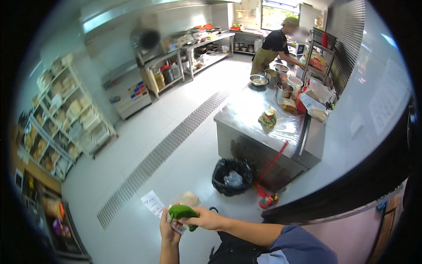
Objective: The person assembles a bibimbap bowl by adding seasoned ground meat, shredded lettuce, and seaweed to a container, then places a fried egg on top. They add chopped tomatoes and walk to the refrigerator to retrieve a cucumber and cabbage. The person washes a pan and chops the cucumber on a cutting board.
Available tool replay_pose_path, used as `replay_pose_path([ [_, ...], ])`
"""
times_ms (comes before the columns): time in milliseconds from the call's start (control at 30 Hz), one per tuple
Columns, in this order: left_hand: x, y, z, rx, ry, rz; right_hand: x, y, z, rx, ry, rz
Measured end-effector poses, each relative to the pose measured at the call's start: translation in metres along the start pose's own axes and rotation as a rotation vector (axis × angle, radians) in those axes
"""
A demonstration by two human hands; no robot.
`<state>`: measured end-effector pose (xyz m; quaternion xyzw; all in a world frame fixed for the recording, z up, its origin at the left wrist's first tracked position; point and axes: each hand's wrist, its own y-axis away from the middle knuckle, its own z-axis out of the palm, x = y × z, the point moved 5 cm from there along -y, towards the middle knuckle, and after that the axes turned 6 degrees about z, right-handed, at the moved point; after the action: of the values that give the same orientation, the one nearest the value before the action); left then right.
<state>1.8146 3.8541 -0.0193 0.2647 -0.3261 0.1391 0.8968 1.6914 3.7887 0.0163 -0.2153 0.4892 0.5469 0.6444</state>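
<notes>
My right hand (pixel 209 218) is closed around a large green pepper (pixel 182 211). A smaller green piece (pixel 193 227) shows below its fingers. My left hand (pixel 169 231) grips a white paper slip (pixel 153 204) that bears writing. Its fingers are against the near end of the pepper, and the lower end of the slip sticks out beneath. Just beyond both hands is a pale beige, blurred item (pixel 188 199); I cannot tell what it is or whether a hand holds it.
A black-lined bin (pixel 232 176) stands ahead, beside a red-handled tool (pixel 272 163) leaning on a steel counter (pixel 244 110). Food lies on plastic film (pixel 286 127). A co-worker (pixel 272 49) bends over the counter's far end. A floor drain grate (pixel 161 155) and loaded shelves (pixel 71 112) are left.
</notes>
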Motion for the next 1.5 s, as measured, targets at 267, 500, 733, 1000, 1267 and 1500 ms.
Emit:
replay_pose_path([
  [267, 0.114, -0.238, 0.018, -0.028, 0.173, -0.151, -0.082, -0.208, -0.156, -0.021, -0.323, 0.179],
  [500, 0.207, -0.422, 0.070, -0.057, -0.065, -0.177, -0.177, -0.345, -0.269, 0.064, -0.562, 0.072],
  [733, 0.271, -0.655, 0.150, -0.119, -0.368, -0.159, -0.236, -0.484, -0.414, 0.326, -0.564, -0.012],
  [1000, 0.299, -0.915, 0.343, -0.350, -0.435, -0.128, -0.333, -0.546, -0.604, 0.520, -0.653, -0.228],
  [1267, 0.262, -1.156, 0.575, -0.564, -0.438, -0.054, -0.470, -0.607, -0.863, 0.637, -0.677, -0.269],
  [1500, 0.164, -1.316, 0.811, -0.816, -0.345, -0.197, -0.597, -0.607, -1.080, 0.748, -0.731, -0.498],
])
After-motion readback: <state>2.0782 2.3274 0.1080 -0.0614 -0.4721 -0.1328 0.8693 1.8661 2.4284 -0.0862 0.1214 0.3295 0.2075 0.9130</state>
